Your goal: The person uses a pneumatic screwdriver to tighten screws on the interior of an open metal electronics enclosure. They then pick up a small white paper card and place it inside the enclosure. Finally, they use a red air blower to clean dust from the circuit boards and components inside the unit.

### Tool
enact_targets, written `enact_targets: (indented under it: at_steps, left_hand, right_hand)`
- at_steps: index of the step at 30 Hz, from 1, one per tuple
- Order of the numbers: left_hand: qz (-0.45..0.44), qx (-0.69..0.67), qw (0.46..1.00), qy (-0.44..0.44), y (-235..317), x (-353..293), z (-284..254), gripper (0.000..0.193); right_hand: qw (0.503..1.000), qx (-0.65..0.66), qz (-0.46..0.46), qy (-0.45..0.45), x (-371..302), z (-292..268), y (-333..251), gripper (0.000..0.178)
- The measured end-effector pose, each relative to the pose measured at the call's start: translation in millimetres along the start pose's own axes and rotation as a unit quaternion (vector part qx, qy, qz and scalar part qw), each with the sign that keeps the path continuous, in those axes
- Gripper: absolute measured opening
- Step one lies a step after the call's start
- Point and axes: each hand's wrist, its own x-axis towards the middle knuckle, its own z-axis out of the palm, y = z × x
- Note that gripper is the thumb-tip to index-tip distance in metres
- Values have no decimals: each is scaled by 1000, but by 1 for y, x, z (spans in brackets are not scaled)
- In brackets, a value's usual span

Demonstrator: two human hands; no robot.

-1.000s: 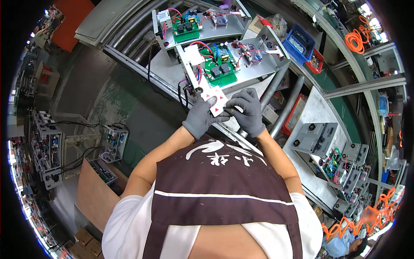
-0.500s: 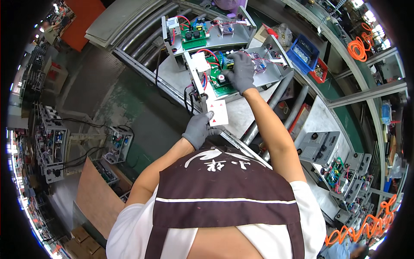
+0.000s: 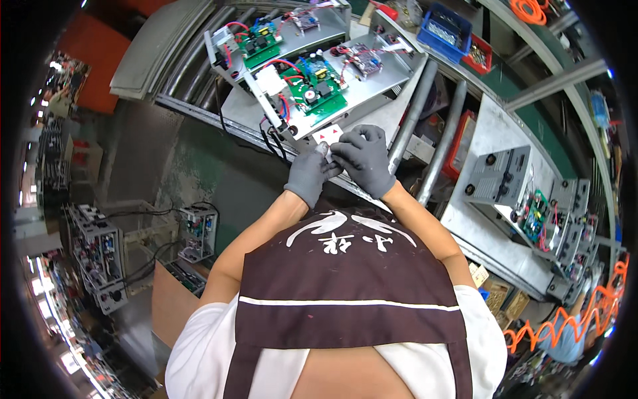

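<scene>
In front of my chest, my left hand [image 3: 309, 174], in a grey glove, pinches a small white sticker sheet [image 3: 327, 135] with red triangles. My right hand [image 3: 364, 158], gloved alike, has its fingers bent and closed at the sheet's right edge; the fingertips are partly hidden. Just beyond lies an open metal chassis [image 3: 359, 100] holding a green circuit board [image 3: 316, 86] with red and blue wires. On that board, a round part [image 3: 310, 96] carries a white mark with red on it. A second chassis [image 3: 289, 40] with a similar board sits behind.
Steel rollers [image 3: 425, 113] run beside the bench. At the far right are a blue bin [image 3: 445, 30] of small metal parts and a red bin [image 3: 477, 54]. A grey-fronted unit [image 3: 498, 174] stands on the right. Black cables [image 3: 271, 143] hang off the near chassis.
My right hand has left the circuit board and come back to the sticker sheet beside my left hand. The view has shifted, so the chassis appear further up and left.
</scene>
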Motion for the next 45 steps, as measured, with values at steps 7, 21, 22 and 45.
enact_targets:
  at_steps: [7,21,22,45]
  left_hand:
    - [-90,-38,995,3,-22,13,2,24]
    - [-183,-64,977,91,-33,18,5,29]
    - [-181,-60,977,95,-34,19,4,30]
    - [166,331,925,82,-33,-4,10,31]
  right_hand:
    - [999,-17,6,37,-37,9,4,21]
    - [993,96,27,58,-73,50,34,23]
    - [993,97,30,60,-74,53,33,20]
    - [981,168,93,31,-42,12,28,23]
